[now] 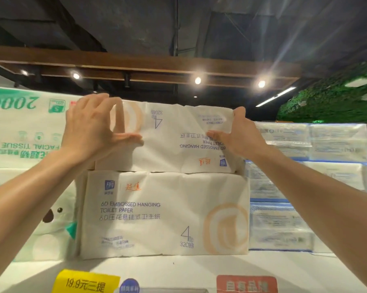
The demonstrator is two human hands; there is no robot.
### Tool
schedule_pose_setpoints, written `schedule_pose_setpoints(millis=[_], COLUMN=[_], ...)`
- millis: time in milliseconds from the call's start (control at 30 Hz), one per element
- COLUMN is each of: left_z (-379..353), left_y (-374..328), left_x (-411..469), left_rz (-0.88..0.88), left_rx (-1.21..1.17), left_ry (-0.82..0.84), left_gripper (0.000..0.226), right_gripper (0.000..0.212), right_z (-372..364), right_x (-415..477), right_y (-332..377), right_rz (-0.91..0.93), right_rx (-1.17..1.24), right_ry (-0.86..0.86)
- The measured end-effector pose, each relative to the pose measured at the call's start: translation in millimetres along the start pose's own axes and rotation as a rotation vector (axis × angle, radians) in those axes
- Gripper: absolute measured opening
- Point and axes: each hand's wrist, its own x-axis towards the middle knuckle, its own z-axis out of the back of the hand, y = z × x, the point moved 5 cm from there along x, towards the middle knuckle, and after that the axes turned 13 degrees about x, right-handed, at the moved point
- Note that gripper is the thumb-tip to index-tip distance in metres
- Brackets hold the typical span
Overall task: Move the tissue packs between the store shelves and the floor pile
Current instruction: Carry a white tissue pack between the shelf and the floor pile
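Note:
Two white tissue packs printed "6D Embossed Hanging Toilet Paper" are stacked on the white shelf (178, 265). The upper pack (174, 136) lies upside down on top of the lower pack (163, 214), which stands upright. My left hand (94, 130) is at the upper pack's left end, its fingers reaching over the top edge and its thumb against the front face. My right hand (235, 134) is at the pack's right end, fingers over the top corner and thumb on the front. The backs of both packs are hidden.
A large green-printed facial tissue pack (24, 127) stands to the left, a bear-printed pack (51, 225) below it. Clear blue-trimmed tissue packs (284, 208) are stacked to the right. Yellow (85, 282) and red (246, 284) price tags hang on the shelf's front edge. Ceiling lights are overhead.

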Motion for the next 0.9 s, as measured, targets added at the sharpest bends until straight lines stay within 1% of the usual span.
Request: schedule_pose_setpoints(millis=[167, 233, 300, 367, 400, 467, 533, 633, 800, 900], left_z=[-3, -8, -14, -17, -17, -16, -11, 3, 35, 56], left_y=[2, 2, 2, 2, 3, 6, 5, -2, -35, -67], left_x=[-8, -12, -17, -21, -23, -28, -35, -48, -79, -99], left_rz=[-0.085, -0.112, -0.119, -0.128, -0.131, -0.136, -0.142, -0.163, -0.261, -0.322], left_rx=[0.040, 0.112, 0.163, 0.185, 0.185, 0.180, 0.155, 0.083, 0.015, -0.011], left_ry=[-0.028, 0.016, 0.073, 0.110, 0.128, 0.155, 0.168, 0.191, 0.247, 0.264], left_gripper=[0.101, 0.104, 0.103, 0.099, 0.098, 0.097, 0.099, 0.102, 0.104, 0.102], right_gripper=[0.074, 0.075, 0.081, 0.083, 0.079, 0.067, 0.064, 0.071, 0.078, 0.086], right_z=[0, 2, 5, 11, 14, 21, 26, 34, 54, 82], right_x=[-5, -8, -12, -22, -28, -42, -56, -77, -116, -148], right_y=[-1, 4, 7, 13, 15, 22, 28, 33, 35, 35], right_rz=[-0.034, -0.022, -0.012, 0.008, 0.024, 0.086, 0.149, 0.170, 0.125, 0.075], right_rx=[-0.144, -0.215, -0.256, -0.240, -0.217, -0.180, -0.190, -0.224, -0.248, -0.273], right_ry=[0.036, 0.029, 0.020, 0.008, 0.010, 0.023, 0.050, 0.100, 0.175, 0.196])
